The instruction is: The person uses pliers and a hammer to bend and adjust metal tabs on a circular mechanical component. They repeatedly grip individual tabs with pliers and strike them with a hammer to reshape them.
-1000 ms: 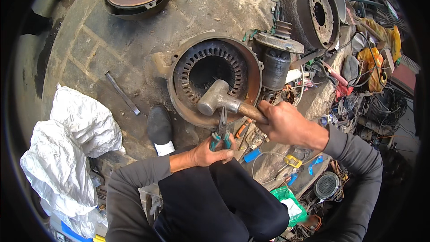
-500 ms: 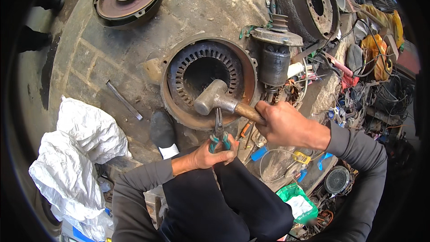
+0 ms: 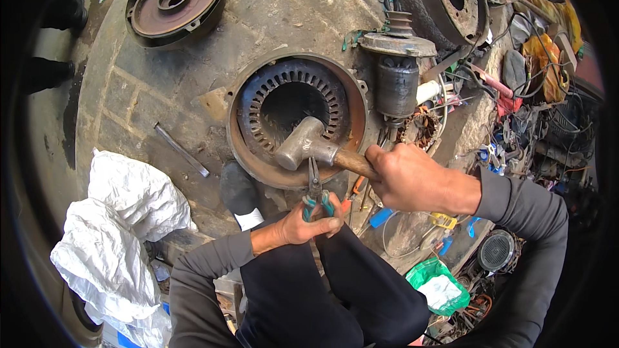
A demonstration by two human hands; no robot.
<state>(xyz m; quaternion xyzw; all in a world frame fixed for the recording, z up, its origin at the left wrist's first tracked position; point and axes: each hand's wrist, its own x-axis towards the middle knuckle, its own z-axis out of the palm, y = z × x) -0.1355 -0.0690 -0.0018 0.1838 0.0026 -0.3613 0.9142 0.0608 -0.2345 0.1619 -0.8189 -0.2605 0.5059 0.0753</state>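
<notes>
At centre frame, just above the knees: right hand (image 3: 412,177) closed round wooden handle of hammer (image 3: 303,145), steel head resting against lower inner edge of stator (image 3: 293,113). Left hand (image 3: 309,222) wrapped tight about green-gripped pliers (image 3: 314,190), nose pointing up at stator rim, right below hammer head; whether nose grips anything cannot be told. Stator lying flat on stone floor (image 3: 148,90), slots round the bore looking bare, no winding visible inside — stripping judged largely done, only work at near rim apparently left. Just right of stator: rotor with pulley (image 3: 396,67) standing upright. Beyond, upper left: round end cover (image 3: 174,3), well apart. Flat metal bar (image 3: 180,149) on floor to left. White sacking (image 3: 122,219) bunched lower left. Tangle of wires and parts (image 3: 516,103) along right side.
</notes>
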